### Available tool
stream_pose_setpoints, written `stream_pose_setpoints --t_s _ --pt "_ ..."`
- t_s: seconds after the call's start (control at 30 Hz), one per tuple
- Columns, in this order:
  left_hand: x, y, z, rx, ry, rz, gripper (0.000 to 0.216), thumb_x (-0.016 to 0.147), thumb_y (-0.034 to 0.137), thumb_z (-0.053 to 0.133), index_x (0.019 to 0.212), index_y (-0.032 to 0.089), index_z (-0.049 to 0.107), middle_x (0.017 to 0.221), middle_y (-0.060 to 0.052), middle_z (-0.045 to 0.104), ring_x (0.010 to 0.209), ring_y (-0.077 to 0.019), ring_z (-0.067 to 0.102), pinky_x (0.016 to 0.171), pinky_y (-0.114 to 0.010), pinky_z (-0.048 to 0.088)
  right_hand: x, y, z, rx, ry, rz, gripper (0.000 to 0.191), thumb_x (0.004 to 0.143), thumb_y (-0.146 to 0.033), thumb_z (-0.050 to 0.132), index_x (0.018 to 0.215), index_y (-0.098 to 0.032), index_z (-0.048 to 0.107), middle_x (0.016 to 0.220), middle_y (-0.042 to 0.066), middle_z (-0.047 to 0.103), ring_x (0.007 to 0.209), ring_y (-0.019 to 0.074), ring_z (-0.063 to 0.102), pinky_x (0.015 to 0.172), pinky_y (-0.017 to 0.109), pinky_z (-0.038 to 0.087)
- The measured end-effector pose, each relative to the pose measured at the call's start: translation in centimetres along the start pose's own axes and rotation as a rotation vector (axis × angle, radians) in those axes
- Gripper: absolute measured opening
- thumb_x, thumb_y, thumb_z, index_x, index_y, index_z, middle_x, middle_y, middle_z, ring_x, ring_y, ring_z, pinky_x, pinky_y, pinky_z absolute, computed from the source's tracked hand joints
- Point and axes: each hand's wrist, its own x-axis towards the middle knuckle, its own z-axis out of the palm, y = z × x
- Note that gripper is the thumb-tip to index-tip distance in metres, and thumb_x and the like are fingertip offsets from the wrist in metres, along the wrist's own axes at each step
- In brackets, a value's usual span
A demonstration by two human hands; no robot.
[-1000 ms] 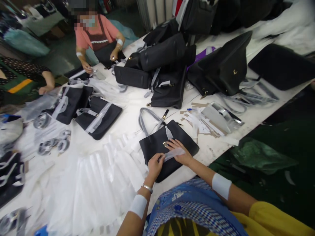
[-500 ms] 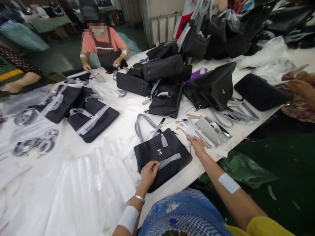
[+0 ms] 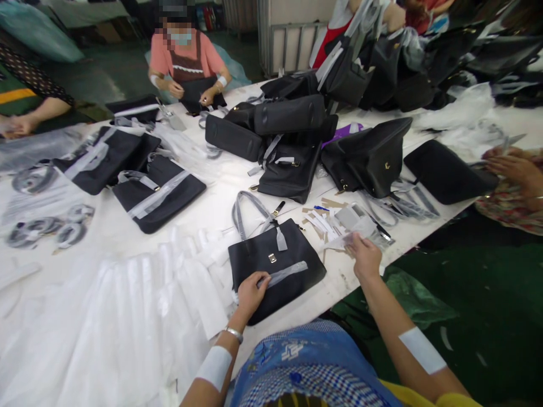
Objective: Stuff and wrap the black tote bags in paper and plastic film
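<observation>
A black handbag [image 3: 250, 259] lies flat in front of me, with a gold clasp [image 3: 272, 258] and grey-wrapped handles [image 3: 238, 217] stretched out above it. My left hand [image 3: 253, 291] rests on its lower left, fingers pinched at the end of a translucent wrapped strip [image 3: 291, 273] across the bag's front. To the right of the bag, my right hand [image 3: 365, 257] is closed on a pale, thin strip [image 3: 337, 243] beside a pile of paper strips [image 3: 320, 223]. The fingertips there are partly blurred.
More black handbags [image 3: 288, 116] are heaped behind. White wrapping sheets [image 3: 139, 316] cover the table's left side, near coiled straps [image 3: 70, 229]. A co-worker [image 3: 184, 62] sits across the table; another person's hands [image 3: 509, 164] work at far right. The table edge [image 3: 339, 297] runs close to me.
My right hand has moved right and toward me from the pile, now with a pale strip in its fingers. My left hand stays on the handbag.
</observation>
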Motion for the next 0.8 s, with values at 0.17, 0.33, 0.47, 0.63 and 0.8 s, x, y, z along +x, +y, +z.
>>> stream_pose_setpoints --t_s 0.17,0.33,0.47,0.63,0.8 --pt "0.4 -0.3 -0.2 -0.179 0.029 -0.061 0.02 0.085 0.039 0.061 0.086 0.022 0.072 0.089 -0.002 0.073 0.085 -0.0206 0.066 0.08 -0.03 0.046 -3.7 -0.8 0.1 0.257 -0.1 0.124 0.043 0.057 -0.044 0.087 0.083 -0.016 0.067 0.083 0.002 0.071 0.075 0.0138 0.069 0.074 0.026 0.058" --pt "0.9 -0.8 -0.6 -0.289 0.036 -0.104 0.025 0.086 0.041 0.059 0.087 0.019 0.07 0.085 -0.003 0.071 0.079 -0.0182 0.065 0.073 -0.027 0.047 -7.5 -1.5 0.7 0.206 -0.35 0.053 0.037 0.078 -0.046 0.074 0.099 -0.017 0.067 0.099 0.007 0.072 0.095 0.0199 0.068 0.093 0.038 0.054" --pt "1.0 -1.0 -0.7 -0.333 0.026 -0.112 0.026 0.085 0.042 0.06 0.086 0.018 0.07 0.082 -0.002 0.07 0.077 -0.0174 0.064 0.071 -0.026 0.046 -4.1 -2.0 -1.1 -0.274 -0.227 -0.275 0.036 0.081 -0.049 0.069 0.1 -0.019 0.066 0.102 0.008 0.071 0.105 0.0248 0.064 0.105 0.051 0.043" --pt "1.0 -0.9 -0.7 -0.358 0.023 -0.105 0.025 0.084 0.042 0.061 0.085 0.018 0.07 0.081 -0.002 0.07 0.077 -0.0176 0.063 0.072 -0.026 0.045 -0.2 -0.1 -3.3 -0.273 -0.133 0.007 0.051 0.079 -0.055 0.066 0.115 -0.019 0.061 0.122 0.012 0.065 0.11 0.0237 0.063 0.097 0.044 0.053" --pt "1.0 -1.1 -0.6 -0.364 0.021 -0.108 0.025 0.084 0.042 0.062 0.084 0.019 0.071 0.081 -0.002 0.069 0.078 -0.0181 0.062 0.073 -0.027 0.045 -3.6 4.3 -1.4 -0.292 -0.303 0.234 0.041 0.066 -0.048 0.079 0.09 -0.016 0.07 0.097 0.012 0.073 0.09 0.0265 0.07 0.076 0.039 0.061"
